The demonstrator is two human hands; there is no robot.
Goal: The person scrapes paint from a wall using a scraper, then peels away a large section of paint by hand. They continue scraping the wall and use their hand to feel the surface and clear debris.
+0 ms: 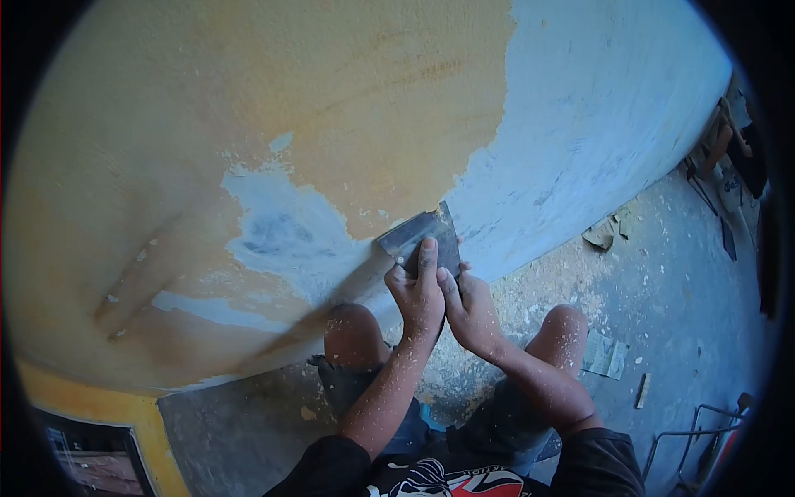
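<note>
Both of my hands grip a wide metal scraper [418, 233], its blade edge against the wall. My left hand [416, 291] is closed around it with the thumb laid along the blade. Close beside it, my right hand [472, 313] is closed on the lower right part of the scraper; some fingers are hidden behind. Orange-yellow paint [389, 108] covers the upper and left wall, while a pale bluish layer [580, 141] is bared to the right. Another bare patch [290, 228] lies left of the blade. Pale flakes cling to my forearms.
Paint chips litter the concrete floor [687, 315] below the wall. Larger peeled pieces [602, 234] lie at the wall's foot, and a sheet of paper [605, 356] is by my knee. A metal frame [691, 435] stands lower right. Another person [741, 153] is at far right.
</note>
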